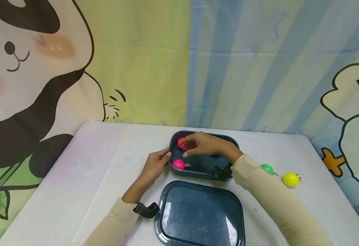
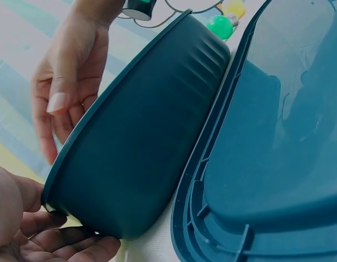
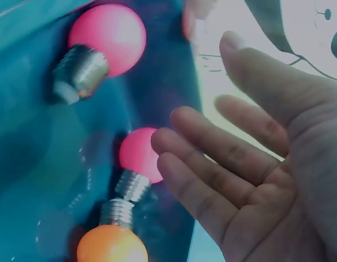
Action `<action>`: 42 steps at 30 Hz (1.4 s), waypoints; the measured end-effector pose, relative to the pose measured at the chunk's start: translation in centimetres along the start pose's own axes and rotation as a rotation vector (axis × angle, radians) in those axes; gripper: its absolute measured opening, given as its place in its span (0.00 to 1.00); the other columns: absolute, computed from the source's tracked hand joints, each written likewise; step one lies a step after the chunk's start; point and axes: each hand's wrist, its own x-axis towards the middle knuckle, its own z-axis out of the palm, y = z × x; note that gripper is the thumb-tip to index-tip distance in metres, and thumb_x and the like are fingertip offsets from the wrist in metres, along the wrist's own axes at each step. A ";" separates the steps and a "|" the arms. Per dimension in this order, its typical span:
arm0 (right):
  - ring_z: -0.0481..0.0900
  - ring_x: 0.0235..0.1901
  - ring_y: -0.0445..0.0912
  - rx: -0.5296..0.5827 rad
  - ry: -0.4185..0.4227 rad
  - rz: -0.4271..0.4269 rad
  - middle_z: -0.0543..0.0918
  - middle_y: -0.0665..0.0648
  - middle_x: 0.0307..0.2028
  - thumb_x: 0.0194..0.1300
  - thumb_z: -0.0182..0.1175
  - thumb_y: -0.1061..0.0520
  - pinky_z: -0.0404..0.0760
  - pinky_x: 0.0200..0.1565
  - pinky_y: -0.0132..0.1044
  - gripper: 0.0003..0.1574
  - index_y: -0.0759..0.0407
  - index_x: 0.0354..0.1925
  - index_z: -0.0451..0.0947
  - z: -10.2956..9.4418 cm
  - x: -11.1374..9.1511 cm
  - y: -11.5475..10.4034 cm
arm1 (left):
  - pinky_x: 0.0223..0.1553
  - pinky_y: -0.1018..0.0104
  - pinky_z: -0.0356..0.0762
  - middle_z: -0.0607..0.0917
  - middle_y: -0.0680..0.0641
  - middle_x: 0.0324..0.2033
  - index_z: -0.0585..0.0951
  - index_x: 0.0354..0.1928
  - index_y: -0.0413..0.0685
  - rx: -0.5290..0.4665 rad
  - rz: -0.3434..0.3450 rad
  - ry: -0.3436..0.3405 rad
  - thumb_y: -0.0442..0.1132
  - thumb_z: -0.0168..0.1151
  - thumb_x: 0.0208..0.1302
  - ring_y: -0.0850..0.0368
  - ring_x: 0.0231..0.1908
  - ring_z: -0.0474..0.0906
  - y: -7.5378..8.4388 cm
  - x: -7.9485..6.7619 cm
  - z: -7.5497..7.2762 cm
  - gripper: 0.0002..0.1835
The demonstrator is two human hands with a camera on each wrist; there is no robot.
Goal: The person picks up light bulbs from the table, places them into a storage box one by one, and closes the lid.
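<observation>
My left hand (image 1: 155, 165) holds the left end of a dark blue plastic container (image 1: 198, 170), thumb at the rim and fingers against the outer wall. Over the container's left half is my right hand (image 1: 205, 143), its fingers relaxed with nothing between them. In the right wrist view its fingertips (image 3: 168, 164) overlap the edge of a pink light bulb (image 3: 137, 153). An orange bulb (image 3: 113, 245) lies base to base with that one; the hand hides it in the head view. Another pink bulb (image 1: 178, 164) lies near the container's front left corner.
A dark blue lid (image 1: 201, 215) lies flat in front of the container. To the right, a green bulb (image 1: 267, 168) and a yellow bulb (image 1: 291, 179) rest on the white table (image 1: 105, 177). Something blue (image 1: 216, 154) shows inside the container beneath the right wrist. Printed curtains stand behind.
</observation>
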 end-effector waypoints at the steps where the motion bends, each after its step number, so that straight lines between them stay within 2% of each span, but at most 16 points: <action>1: 0.80 0.49 0.47 0.009 0.003 -0.004 0.80 0.62 0.53 0.64 0.66 0.50 0.79 0.54 0.39 0.34 0.66 0.63 0.72 0.0 -0.1 0.1 | 0.54 0.61 0.76 0.74 0.35 0.60 0.69 0.64 0.27 0.001 0.001 0.003 0.35 0.52 0.73 0.48 0.59 0.73 -0.1 0.0 -0.1 0.23; 8: 0.81 0.49 0.50 0.046 0.072 -0.057 0.81 0.64 0.51 0.64 0.67 0.53 0.80 0.54 0.42 0.32 0.68 0.61 0.73 -0.3 -1.5 1.0 | 0.55 0.61 0.75 0.72 0.33 0.61 0.68 0.64 0.25 -0.010 0.005 -0.003 0.35 0.53 0.73 0.46 0.61 0.71 -0.4 0.1 -0.1 0.23; 11: 0.81 0.50 0.53 0.065 0.112 -0.070 0.81 0.62 0.51 0.64 0.66 0.55 0.80 0.54 0.44 0.30 0.68 0.61 0.73 -0.6 -2.4 1.2 | 0.54 0.62 0.75 0.73 0.34 0.61 0.68 0.64 0.26 -0.008 0.000 0.001 0.35 0.53 0.73 0.46 0.60 0.71 -0.4 0.1 0.0 0.23; 15: 0.80 0.51 0.52 0.099 0.150 -0.047 0.82 0.58 0.50 0.65 0.66 0.56 0.79 0.55 0.45 0.29 0.65 0.61 0.74 -0.7 -3.5 1.4 | 0.54 0.62 0.75 0.74 0.34 0.61 0.69 0.64 0.26 -0.008 0.003 0.000 0.35 0.53 0.73 0.47 0.60 0.72 -0.4 0.1 0.0 0.23; 18: 0.79 0.52 0.51 0.117 0.172 -0.024 0.81 0.61 0.52 0.65 0.65 0.55 0.78 0.56 0.45 0.29 0.64 0.61 0.74 -0.9 -4.2 1.6 | 0.55 0.61 0.75 0.73 0.34 0.61 0.69 0.64 0.26 -0.018 0.006 -0.005 0.35 0.53 0.73 0.46 0.60 0.71 -0.5 0.1 0.0 0.23; 27: 0.79 0.53 0.54 0.074 0.282 -0.008 0.81 0.63 0.53 0.67 0.63 0.60 0.77 0.56 0.53 0.28 0.67 0.63 0.72 -3.7 -7.2 1.9 | 0.54 0.62 0.76 0.73 0.34 0.61 0.69 0.64 0.26 0.003 0.000 0.008 0.36 0.53 0.73 0.47 0.60 0.72 -0.2 0.0 0.0 0.23; 31: 0.78 0.54 0.54 0.058 0.290 0.023 0.80 0.64 0.54 0.68 0.62 0.57 0.76 0.57 0.53 0.29 0.66 0.64 0.71 -3.9 -8.2 2.6 | 0.54 0.62 0.76 0.73 0.34 0.61 0.69 0.64 0.26 0.007 -0.010 0.024 0.35 0.54 0.73 0.48 0.59 0.72 -0.2 0.0 -0.1 0.23; 37: 0.76 0.56 0.54 0.069 0.352 0.091 0.79 0.63 0.55 0.67 0.63 0.52 0.76 0.58 0.53 0.32 0.64 0.65 0.70 -4.1 -10.7 3.5 | 0.55 0.61 0.75 0.72 0.34 0.62 0.68 0.64 0.26 -0.017 -0.007 0.010 0.35 0.53 0.73 0.46 0.60 0.71 -0.3 0.1 0.0 0.23; 42: 0.78 0.54 0.54 0.027 0.414 0.117 0.80 0.60 0.54 0.67 0.63 0.50 0.80 0.54 0.47 0.32 0.63 0.64 0.71 -4.4 -12.6 3.9 | 0.55 0.61 0.74 0.72 0.34 0.62 0.69 0.64 0.26 -0.012 -0.011 0.020 0.36 0.53 0.73 0.48 0.60 0.71 -0.3 0.1 -0.1 0.23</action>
